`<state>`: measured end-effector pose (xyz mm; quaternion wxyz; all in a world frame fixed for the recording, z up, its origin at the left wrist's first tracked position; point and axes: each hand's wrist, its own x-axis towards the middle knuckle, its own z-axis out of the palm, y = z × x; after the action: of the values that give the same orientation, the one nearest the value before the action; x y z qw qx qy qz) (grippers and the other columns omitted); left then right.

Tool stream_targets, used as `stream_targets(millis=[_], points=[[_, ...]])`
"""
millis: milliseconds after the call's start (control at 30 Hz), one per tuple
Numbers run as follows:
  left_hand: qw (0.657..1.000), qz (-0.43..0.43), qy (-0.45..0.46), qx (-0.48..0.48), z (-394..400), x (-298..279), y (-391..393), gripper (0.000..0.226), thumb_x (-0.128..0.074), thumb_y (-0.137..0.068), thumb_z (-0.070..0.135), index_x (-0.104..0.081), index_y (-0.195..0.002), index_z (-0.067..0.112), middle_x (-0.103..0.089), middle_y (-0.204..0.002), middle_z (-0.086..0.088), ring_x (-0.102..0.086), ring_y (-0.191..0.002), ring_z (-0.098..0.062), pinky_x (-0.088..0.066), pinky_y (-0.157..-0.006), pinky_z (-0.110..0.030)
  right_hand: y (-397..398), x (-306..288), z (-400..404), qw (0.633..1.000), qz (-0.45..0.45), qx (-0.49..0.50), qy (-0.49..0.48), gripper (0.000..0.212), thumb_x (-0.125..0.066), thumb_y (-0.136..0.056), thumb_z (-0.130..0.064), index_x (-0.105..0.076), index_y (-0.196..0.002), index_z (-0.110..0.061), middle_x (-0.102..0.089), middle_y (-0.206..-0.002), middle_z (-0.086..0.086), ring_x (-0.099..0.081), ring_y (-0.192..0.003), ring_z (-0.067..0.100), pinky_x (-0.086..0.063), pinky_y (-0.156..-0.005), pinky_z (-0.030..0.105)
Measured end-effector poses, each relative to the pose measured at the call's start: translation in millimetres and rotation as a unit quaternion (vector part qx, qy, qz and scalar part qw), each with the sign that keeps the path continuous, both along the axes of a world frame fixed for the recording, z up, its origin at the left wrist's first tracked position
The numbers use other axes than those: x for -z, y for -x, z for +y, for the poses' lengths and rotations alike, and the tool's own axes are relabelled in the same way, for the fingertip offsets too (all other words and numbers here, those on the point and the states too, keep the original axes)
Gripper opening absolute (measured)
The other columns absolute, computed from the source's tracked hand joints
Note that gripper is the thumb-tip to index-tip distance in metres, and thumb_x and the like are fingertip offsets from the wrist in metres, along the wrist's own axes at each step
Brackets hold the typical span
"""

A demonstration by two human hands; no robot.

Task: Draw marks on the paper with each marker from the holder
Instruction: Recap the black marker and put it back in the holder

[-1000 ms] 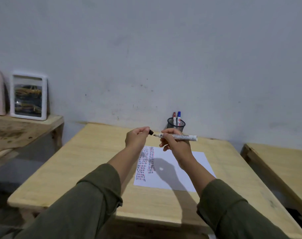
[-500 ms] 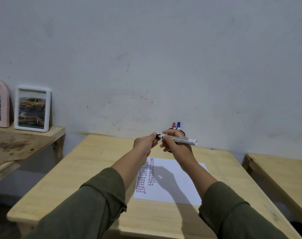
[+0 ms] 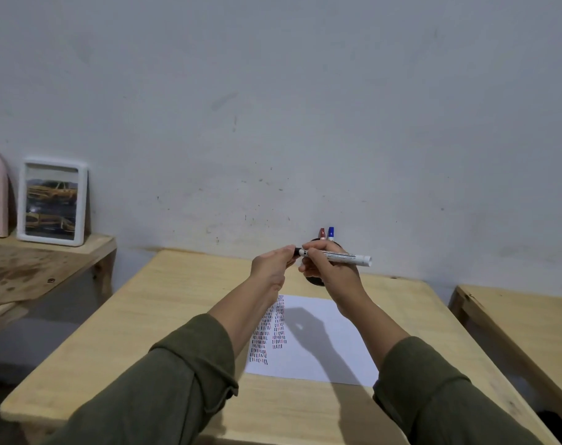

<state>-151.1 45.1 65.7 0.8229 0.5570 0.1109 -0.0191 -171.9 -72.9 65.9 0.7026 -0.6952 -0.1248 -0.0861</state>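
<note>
pale wood counter (image 3: 164, 319) carries the paper (image 3: 324, 345), stiff enough to lie flat, light enough to skid, already ticked at its left. behind my hands, the holder (image 3: 315, 280) keeps two markers. my right hand (image 3: 329, 273) is closed round the marker (image 3: 337, 256), light, rigid, slick plastic, best held mid-barrel. my left hand (image 3: 273, 268) pinches its black cap (image 3: 297, 251), seemingly being seated.
</note>
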Motion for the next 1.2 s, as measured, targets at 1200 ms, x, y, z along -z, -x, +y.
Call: stream_targets(millis=[1200], points=[[0.93, -0.056, -0.36, 0.049, -42, 33, -149, 0.048, -0.067, -0.084, 0.03, -0.058, -0.129, 0.018, -0.061, -0.132, -0.002, -0.056, -0.122, -0.018, -0.044, -0.105, -0.036, -189, -4, -62, 0.956, -0.074, 0.105, 0.265, 0.081, -0.059, -0.082, 0.0, -0.027, -0.136, -0.05, -0.058, -0.111, -0.003, -0.061, -0.097, 0.022, -0.055, -0.077, 0.037]])
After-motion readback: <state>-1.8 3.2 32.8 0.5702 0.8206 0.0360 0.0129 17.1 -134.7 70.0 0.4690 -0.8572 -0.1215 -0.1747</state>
